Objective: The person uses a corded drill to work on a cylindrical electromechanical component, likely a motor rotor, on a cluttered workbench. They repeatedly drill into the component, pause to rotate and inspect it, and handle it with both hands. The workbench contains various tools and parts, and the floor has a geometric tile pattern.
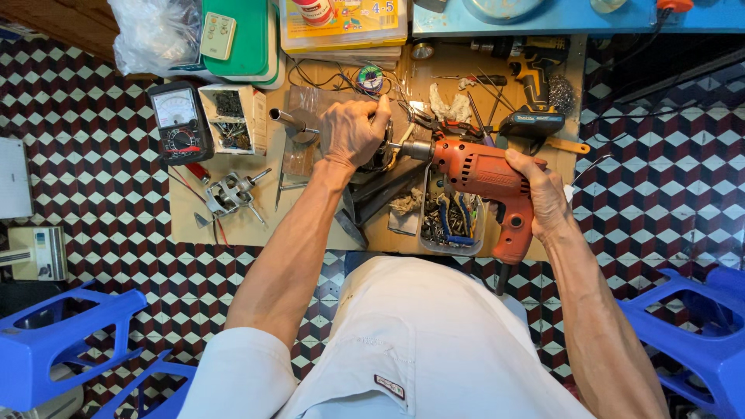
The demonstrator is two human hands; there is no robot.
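Orange drill lies horizontal, chuck pointing left, gripped by right hand. Left hand clamps the metal motor part. Cardboard mat is crowded; only its left edge has room.

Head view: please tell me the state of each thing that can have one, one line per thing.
Orange drill: held level in the right hand, chuck pointing left.
Motor part: gripped by the left hand, touching the chuck.
Multimeter: lying flat, untouched.
Clear parts tray: open, filled with small hardware.
Cordless drill: lying on the board, untouched.
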